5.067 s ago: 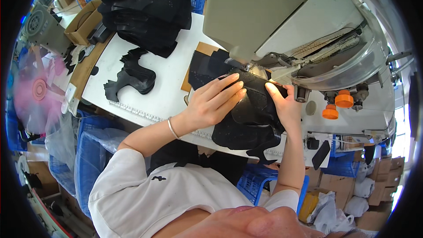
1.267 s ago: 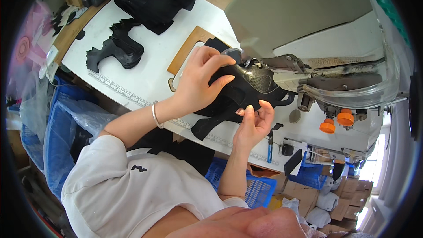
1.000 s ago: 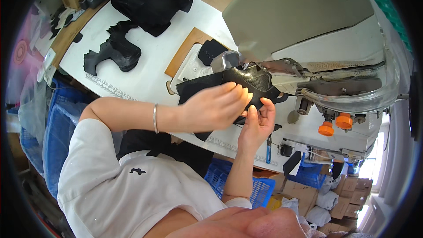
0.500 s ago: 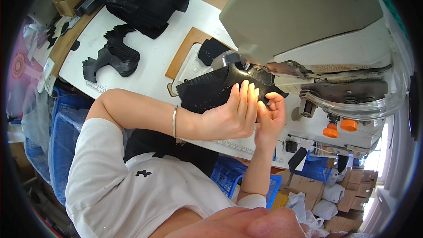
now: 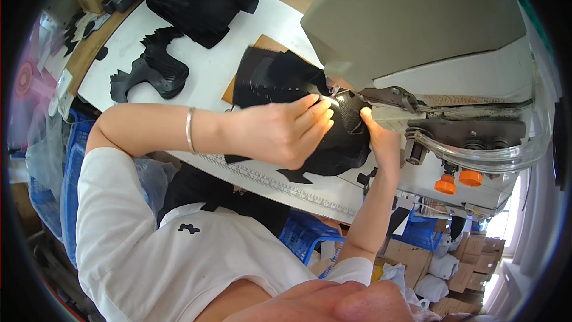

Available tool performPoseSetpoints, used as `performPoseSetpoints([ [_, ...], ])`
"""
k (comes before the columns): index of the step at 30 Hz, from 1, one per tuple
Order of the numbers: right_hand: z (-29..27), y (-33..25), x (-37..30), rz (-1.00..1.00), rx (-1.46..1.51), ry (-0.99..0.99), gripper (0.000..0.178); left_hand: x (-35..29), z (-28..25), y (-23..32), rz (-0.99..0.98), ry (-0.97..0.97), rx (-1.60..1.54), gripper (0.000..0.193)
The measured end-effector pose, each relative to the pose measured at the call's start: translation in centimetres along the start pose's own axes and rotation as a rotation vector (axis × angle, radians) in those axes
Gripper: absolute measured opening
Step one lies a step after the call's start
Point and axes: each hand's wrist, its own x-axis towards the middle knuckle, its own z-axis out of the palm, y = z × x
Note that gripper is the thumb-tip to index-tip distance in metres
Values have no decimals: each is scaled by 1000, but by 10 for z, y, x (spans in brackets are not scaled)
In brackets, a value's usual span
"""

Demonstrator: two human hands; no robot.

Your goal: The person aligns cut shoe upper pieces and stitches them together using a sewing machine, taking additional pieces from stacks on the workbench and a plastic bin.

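Observation:
A black mesh fabric piece [image 5: 342, 143] lies under the needle area [image 5: 335, 90] of a sewing machine [image 5: 411, 18], lit by a small lamp there. My left hand [image 5: 292, 128], bracelet on its wrist, hovers over the fabric with bent fingers drawn together. Its fingertips are close to the needle; whatever they pinch is too small to make out. At the right edge of the fabric is my right hand [image 5: 381, 134], thumb on top and the other fingers mostly hidden, gripping the piece. More black mesh [image 5: 256, 77] spreads out left of the needle.
On the white table [image 5: 220, 71] sit a stack of curved black pieces [image 5: 161, 71] and a tall pile of black pieces [image 5: 196, 0]. A ruler strip [image 5: 280, 188] runs along the near edge. Orange knobs [image 5: 471, 177] stick out at right. Blue crates [image 5: 307, 235] stand below.
The black mesh piece has shifted and turned under the machine, bulging toward me. My hands, close together before, are now apart: the left went left, the right moved to the fabric's right edge.

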Motion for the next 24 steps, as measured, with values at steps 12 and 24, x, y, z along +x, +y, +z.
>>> performPoseSetpoints([
  [12,50,-8,-74,-48,210,-67,32,-14,-1,-75,105,40,-559,23],
  [24,41,-18,-122,310,609,-178,38,-1,5,-19,14,189,-610,21],
])
